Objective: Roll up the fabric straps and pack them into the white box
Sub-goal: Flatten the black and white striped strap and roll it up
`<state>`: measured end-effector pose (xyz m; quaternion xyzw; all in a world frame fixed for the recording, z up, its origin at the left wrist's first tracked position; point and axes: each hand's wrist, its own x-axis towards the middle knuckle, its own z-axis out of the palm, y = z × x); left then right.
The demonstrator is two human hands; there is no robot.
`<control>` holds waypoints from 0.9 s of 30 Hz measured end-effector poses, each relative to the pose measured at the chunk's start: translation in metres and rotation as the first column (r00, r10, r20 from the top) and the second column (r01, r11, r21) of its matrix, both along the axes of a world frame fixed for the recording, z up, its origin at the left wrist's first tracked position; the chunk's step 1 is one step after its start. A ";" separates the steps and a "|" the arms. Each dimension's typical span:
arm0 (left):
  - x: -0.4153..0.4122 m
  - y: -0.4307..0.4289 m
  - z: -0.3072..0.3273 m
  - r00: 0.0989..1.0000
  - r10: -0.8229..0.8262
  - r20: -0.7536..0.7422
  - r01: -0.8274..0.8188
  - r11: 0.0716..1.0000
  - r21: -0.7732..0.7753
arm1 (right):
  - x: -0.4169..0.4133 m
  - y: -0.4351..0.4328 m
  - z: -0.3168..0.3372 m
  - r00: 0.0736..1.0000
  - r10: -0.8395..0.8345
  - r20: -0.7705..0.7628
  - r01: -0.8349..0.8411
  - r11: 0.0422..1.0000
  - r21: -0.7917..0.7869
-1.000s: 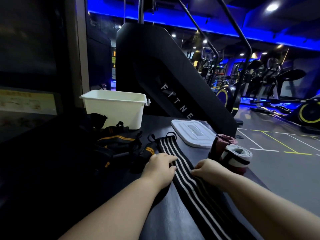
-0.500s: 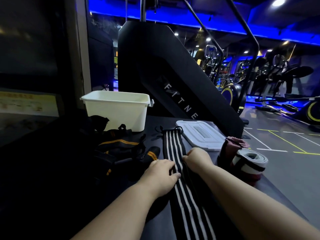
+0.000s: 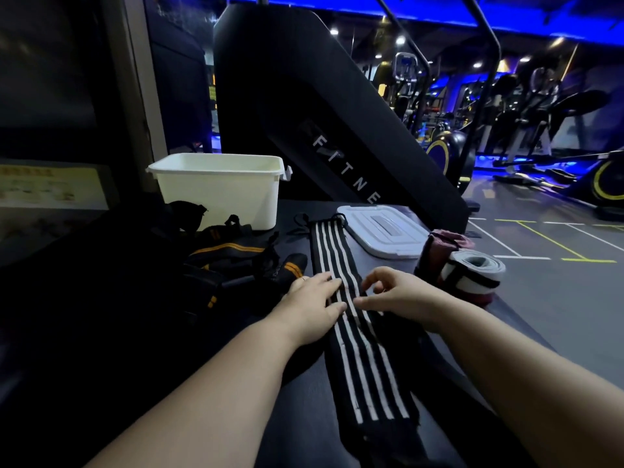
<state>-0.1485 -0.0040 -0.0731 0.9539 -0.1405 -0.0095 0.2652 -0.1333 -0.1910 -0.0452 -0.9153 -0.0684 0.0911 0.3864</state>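
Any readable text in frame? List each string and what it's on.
"F I T N E": white letters on the black machine panel, running down to the table edge.
Print on the yellowish sign, far left: too blurred to read.
No text visible on the white box, lid or striped strap.

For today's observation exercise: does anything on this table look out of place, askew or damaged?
The black-and-orange straps lie in a tangled heap in front of the white box, unrolled. Nothing looks spilled or damaged.
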 end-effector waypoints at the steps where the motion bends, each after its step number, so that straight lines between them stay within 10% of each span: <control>1: -0.004 0.001 0.002 1.000 -0.028 -0.003 0.028 1.000 -0.014 | -0.011 -0.007 0.000 0.999 0.039 -0.010 -0.039 0.999 0.023; 13: -0.069 0.004 0.014 0.983 -0.183 0.011 0.182 0.982 0.047 | -0.091 -0.029 -0.015 0.933 0.258 0.253 -0.221 0.961 -0.166; 27: -0.117 0.008 0.000 0.967 -0.249 0.044 0.248 0.900 -0.359 | -0.158 -0.047 -0.020 0.913 0.373 0.163 -0.384 0.922 0.044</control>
